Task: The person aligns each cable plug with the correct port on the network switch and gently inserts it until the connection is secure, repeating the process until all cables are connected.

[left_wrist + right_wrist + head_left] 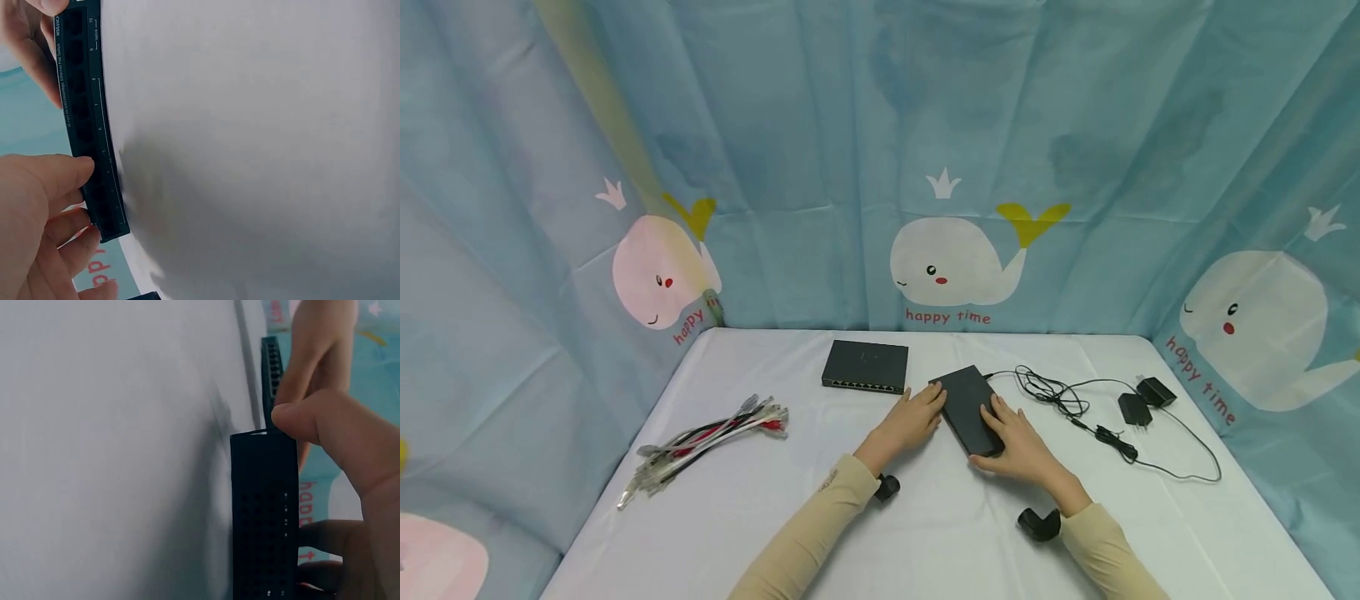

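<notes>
A flat black network switch [966,408] lies at a slant near the middle of the white table, between my two hands. My left hand [912,421] holds its left side; in the left wrist view the thumb presses the edge of the row of ports [78,87]. My right hand [1018,443] grips the opposite side, its thumb [300,419] on the near corner and its fingers along the edge. A thin black cord [1045,387] reaches the switch's far end; whether it is plugged in, I cannot tell.
A second black switch [865,364] sits at the back, ports facing me. To the left lies a bundle of white, grey, black and red cables [715,437]. Two black power adapters [1136,410] with coiled cord are at the right. A whale-print curtain [820,208] surrounds the table.
</notes>
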Available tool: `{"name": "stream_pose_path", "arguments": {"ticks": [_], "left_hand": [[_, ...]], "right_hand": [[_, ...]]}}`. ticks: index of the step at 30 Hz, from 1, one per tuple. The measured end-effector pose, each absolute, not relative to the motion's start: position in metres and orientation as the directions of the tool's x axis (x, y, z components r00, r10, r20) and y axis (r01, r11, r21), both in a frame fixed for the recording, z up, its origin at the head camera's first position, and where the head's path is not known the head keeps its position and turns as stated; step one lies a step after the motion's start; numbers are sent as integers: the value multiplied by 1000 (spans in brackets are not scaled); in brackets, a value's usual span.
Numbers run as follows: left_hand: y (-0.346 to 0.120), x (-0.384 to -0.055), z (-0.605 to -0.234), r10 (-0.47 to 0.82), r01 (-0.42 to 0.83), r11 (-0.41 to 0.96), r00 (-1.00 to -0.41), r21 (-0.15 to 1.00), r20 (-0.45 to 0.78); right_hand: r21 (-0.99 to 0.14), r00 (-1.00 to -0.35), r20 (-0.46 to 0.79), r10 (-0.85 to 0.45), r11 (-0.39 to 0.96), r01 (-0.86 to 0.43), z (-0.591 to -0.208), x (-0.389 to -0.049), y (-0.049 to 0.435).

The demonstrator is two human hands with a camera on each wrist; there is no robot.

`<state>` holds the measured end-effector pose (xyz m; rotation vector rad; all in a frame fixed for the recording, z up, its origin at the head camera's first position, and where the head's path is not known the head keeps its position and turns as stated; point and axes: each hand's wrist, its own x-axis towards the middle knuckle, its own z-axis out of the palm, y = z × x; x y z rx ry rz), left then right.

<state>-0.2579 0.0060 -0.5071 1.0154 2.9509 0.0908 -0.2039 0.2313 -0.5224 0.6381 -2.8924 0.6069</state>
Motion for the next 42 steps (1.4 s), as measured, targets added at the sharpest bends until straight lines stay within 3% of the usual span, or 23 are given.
{"name": "stream_pose_path", "arguments": {"ticks": [25, 33, 42], "left_hand": [[16, -238, -508, 623, 622, 777, -782, 98, 26], [-8, -244, -498, 580, 608, 771, -793, 189, 187], [-79, -242, -483, 379, 492, 818, -851, 298, 363]], "right_hand": [[-466, -847, 143, -512, 720, -514, -519, -222, 274], [-505, -836, 151, -528, 686, -524, -523, -227, 278], [-526, -835, 155, -527, 672, -521, -527, -228, 280]]}}
